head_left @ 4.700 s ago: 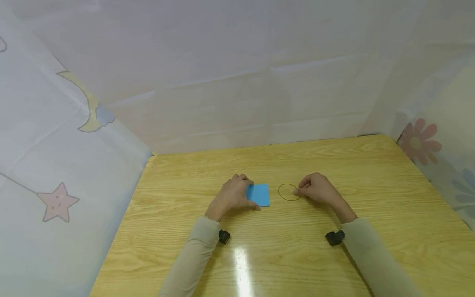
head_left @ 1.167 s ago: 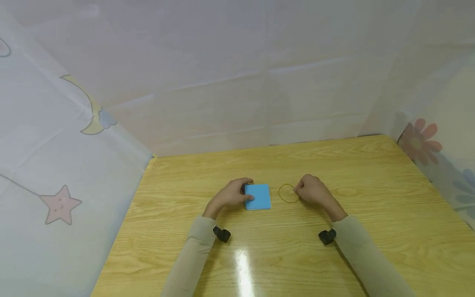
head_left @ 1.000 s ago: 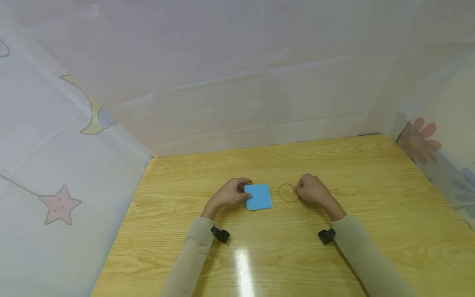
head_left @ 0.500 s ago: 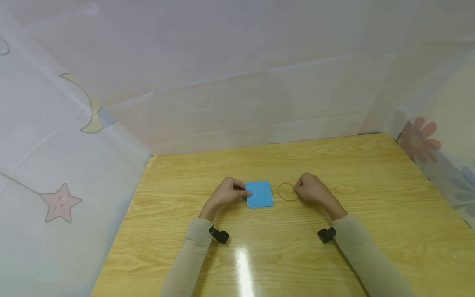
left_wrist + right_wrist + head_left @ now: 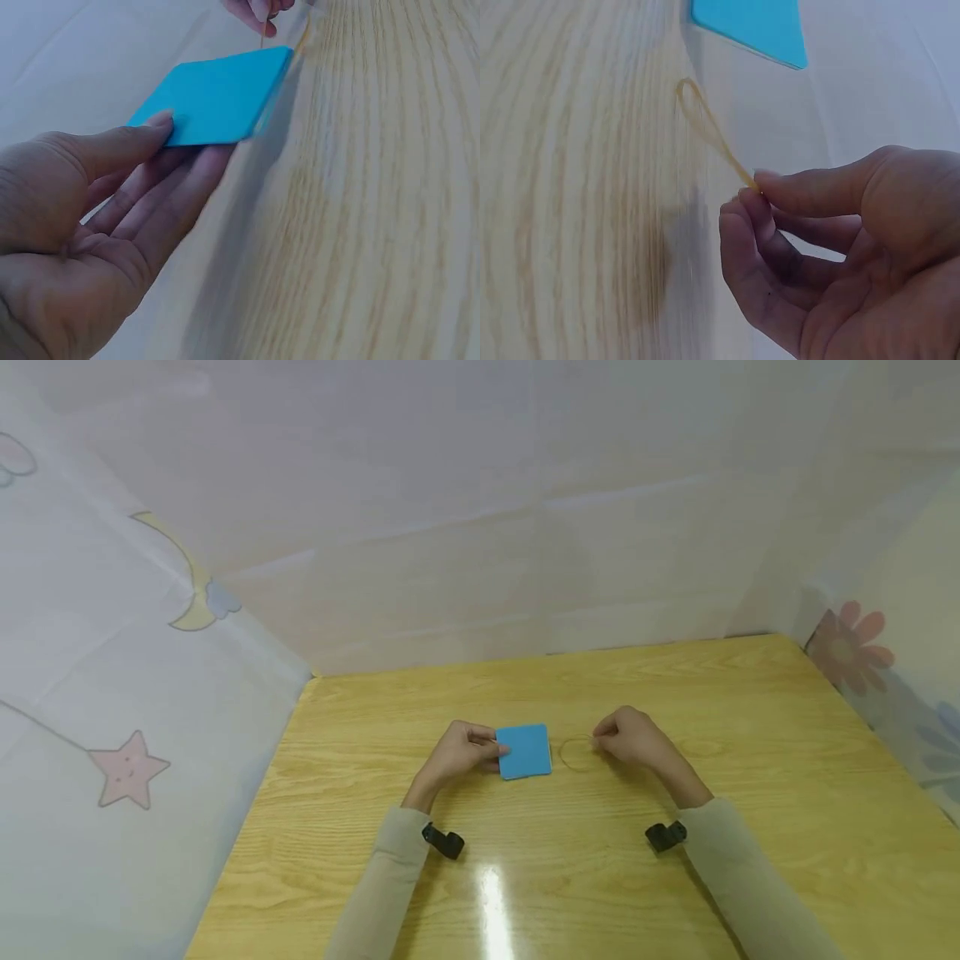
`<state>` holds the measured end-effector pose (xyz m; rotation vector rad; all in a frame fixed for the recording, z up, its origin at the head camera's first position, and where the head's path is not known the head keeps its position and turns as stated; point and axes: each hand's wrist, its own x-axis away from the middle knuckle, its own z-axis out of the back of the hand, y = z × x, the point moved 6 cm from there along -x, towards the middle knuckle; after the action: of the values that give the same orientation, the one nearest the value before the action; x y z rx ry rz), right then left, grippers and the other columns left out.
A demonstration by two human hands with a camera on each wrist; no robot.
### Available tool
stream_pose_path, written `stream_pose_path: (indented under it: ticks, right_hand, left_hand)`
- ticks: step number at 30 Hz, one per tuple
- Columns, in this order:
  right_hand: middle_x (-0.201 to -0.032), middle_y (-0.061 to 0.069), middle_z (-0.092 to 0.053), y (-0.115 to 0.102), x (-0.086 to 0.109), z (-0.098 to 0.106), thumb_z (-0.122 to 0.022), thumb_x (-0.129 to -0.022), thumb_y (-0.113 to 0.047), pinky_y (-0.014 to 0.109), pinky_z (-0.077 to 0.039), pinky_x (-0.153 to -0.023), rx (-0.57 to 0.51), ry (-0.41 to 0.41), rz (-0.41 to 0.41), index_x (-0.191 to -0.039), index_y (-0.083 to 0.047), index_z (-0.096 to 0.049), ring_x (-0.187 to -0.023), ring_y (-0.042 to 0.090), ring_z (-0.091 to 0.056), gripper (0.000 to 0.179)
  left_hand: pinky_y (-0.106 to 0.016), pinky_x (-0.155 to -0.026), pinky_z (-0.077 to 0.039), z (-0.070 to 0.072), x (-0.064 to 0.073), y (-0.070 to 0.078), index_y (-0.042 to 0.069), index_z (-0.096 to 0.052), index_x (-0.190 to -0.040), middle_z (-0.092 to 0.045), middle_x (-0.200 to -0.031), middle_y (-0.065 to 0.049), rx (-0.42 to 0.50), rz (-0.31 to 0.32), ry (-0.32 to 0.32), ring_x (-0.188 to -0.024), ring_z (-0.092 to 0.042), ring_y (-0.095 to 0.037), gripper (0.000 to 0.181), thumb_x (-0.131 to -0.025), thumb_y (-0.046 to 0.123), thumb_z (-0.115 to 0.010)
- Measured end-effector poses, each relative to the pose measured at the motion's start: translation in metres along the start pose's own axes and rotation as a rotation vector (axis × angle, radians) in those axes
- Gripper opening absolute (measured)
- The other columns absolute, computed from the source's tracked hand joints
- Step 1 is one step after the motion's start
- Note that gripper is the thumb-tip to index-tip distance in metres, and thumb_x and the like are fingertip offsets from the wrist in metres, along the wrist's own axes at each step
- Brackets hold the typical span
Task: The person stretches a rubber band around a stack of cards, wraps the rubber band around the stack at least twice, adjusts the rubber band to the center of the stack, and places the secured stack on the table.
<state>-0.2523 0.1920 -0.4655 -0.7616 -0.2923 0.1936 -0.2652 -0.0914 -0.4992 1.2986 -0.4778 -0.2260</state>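
A flat blue square with rounded corners (image 5: 525,752), like a thin stack of cards, is held above the table by my left hand (image 5: 457,752). The thumb lies on its top face and the fingers support it from below, as the left wrist view shows (image 5: 217,97). To its right, my right hand (image 5: 637,739) pinches a yellow rubber band (image 5: 564,754) between thumb and fingertips. In the right wrist view the rubber band (image 5: 716,139) hangs out as a narrow loop, apart from the blue square (image 5: 754,26).
Both hands are over a wood-grain table (image 5: 585,877). A pale cloth backdrop (image 5: 450,568) stands along its far edge and both sides, printed with a star, a moon and flowers. Each wrist wears a small black camera (image 5: 442,841).
My left hand has shifted from around the blue square to gripping its left edge, and has raised it. My right hand has lifted the rubber band off the table.
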Motion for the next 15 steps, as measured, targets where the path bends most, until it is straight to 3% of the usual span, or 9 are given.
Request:
stream_pose_path:
  ticks: [2,5,8,12,15]
  right_hand:
    - [-0.107,0.022,-0.077,0.002,0.0,0.0,-0.062,-0.103,-0.009,0.037,-0.062,-0.076,-0.012,0.0,0.003,-0.114,0.008,-0.076,-0.09,0.026,-0.071,0.024]
    - [-0.098,0.019,-0.078,0.002,-0.001,0.003,-0.057,-0.104,-0.007,0.034,-0.06,-0.073,-0.039,0.006,0.006,-0.113,0.006,-0.076,-0.082,0.023,-0.071,0.025]
    - [-0.093,0.017,-0.077,-0.001,-0.003,0.004,-0.056,-0.106,-0.008,0.033,-0.061,-0.07,-0.079,0.008,0.006,-0.116,0.006,-0.075,-0.077,0.022,-0.072,0.026]
    - [-0.096,0.02,-0.077,-0.007,-0.004,0.004,-0.06,-0.107,-0.011,0.035,-0.063,-0.068,-0.141,0.002,0.009,-0.121,0.007,-0.073,-0.076,0.025,-0.075,0.026]
    - [-0.101,0.022,-0.077,-0.011,-0.003,0.004,-0.061,-0.107,-0.011,0.037,-0.065,-0.069,-0.174,0.005,0.024,-0.122,0.008,-0.072,-0.079,0.027,-0.076,0.027]
  left_hand:
    - [-0.04,-0.084,-0.069,0.0,0.001,0.001,-0.005,-0.071,-0.13,-0.08,-0.108,-0.02,0.022,0.003,0.004,-0.087,-0.081,-0.025,0.036,-0.097,0.009,-0.076]
    - [-0.039,-0.088,-0.068,0.002,0.003,0.005,-0.005,-0.065,-0.138,-0.08,-0.089,-0.013,0.051,-0.008,0.027,-0.086,-0.081,-0.025,0.047,-0.095,0.01,-0.079]
    - [-0.041,-0.089,-0.068,0.003,0.005,0.01,-0.007,-0.07,-0.119,-0.065,-0.063,-0.001,0.09,-0.021,0.037,-0.085,-0.081,-0.023,0.033,-0.094,0.01,-0.081]
    - [-0.049,-0.088,-0.068,0.002,0.008,0.013,-0.004,-0.069,-0.095,-0.069,-0.068,0.004,0.151,-0.016,0.043,-0.082,-0.08,-0.023,0.016,-0.093,0.007,-0.081]
    - [-0.052,-0.089,-0.067,0.003,0.01,0.011,-0.003,-0.073,-0.1,-0.08,-0.082,-0.004,0.207,0.001,0.057,-0.08,-0.08,-0.021,0.013,-0.092,0.003,-0.08]
